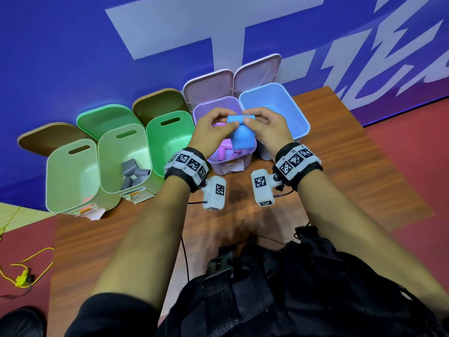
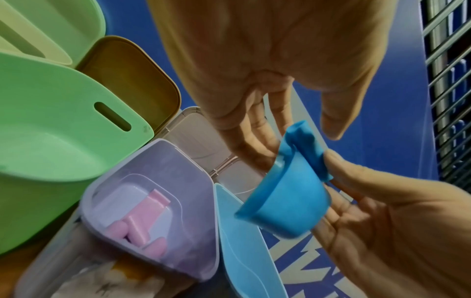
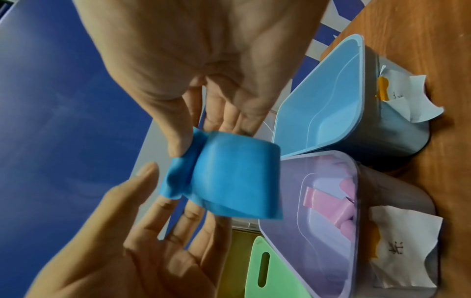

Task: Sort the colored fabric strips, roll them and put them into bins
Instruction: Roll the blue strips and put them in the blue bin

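Observation:
I hold a blue fabric strip [image 1: 243, 138] in both hands above the purple bin [image 1: 239, 105]. Its top edge is rolled over and the rest hangs down in a loose curl. My left hand [image 1: 232, 124] pinches the rolled edge from the left, thumb in front and fingers behind. My right hand [image 1: 247, 117] pinches the same edge from the right; in the right wrist view its thumb [image 3: 178, 145] presses the blue strip [image 3: 229, 177]. The left wrist view shows the blue strip [image 2: 288, 193] between both hands. Pink rolls [image 1: 224, 153] lie in the purple bin. The blue bin [image 1: 274, 103] beside it looks empty.
Three green bins stand in a row to the left: a pale one [image 1: 73, 176], one holding grey rolls [image 1: 132, 172], and a brighter one [image 1: 167, 142]. Open lids lean against the blue wall behind. Paper labels [image 1: 233, 166] hang at the bins' fronts. The wooden table [image 1: 340, 190] ends at right.

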### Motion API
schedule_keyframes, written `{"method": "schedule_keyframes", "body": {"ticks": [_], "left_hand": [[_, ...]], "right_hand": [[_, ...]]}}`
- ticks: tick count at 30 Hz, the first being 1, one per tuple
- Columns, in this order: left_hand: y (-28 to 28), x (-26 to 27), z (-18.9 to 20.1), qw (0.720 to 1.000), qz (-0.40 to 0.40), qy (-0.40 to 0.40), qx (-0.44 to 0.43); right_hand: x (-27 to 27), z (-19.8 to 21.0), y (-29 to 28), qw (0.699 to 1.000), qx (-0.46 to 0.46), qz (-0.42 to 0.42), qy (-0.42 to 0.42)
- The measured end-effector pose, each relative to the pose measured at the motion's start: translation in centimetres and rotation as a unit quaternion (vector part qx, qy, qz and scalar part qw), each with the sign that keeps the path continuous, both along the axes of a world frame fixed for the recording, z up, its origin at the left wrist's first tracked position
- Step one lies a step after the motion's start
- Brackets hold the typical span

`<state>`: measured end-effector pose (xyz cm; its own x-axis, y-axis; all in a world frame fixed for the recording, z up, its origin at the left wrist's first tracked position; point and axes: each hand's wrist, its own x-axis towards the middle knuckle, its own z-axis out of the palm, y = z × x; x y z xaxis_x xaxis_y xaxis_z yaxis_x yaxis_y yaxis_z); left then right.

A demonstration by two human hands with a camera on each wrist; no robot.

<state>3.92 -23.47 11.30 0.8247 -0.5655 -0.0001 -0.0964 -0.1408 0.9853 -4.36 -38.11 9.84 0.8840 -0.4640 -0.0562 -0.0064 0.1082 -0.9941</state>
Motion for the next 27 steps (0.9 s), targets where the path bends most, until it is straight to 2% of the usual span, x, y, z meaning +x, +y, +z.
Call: {"method": "schedule_keyframes", "body": {"ticks": [3, 8, 14, 20, 27], "left_hand": [[-0.4, -0.1, -0.3, 1.000, 0.010, 0.019, 0.002], [-0.7, 0.1, -0.3, 0.999, -0.006, -0.033, -0.003], [-0.8, 0.1, -0.8, 1.000, -0.003, -0.013, -0.009], [-0.7, 0.4, -1.0, 1.000, 0.012, -0.010, -0.020], [-1.0, 0.0, -1.1, 1.000, -0.012, -0.004, -0.018]], "right_hand": [[-0.1, 0.0, -0.4, 1.000, -0.008, 0.007, -0.008], [0.0, -0.1, -0.5, 0.999, 0.044, -0.008, 0.020], [-0.2, -0.5, -0.9, 1.000, 0.001, -0.007, 0.001], [0.0, -0.5, -0.6, 0.998, 0.063, -0.019, 0.013], [1.0, -1.0, 0.3, 0.998, -0.020, 0.010, 0.055]]}}
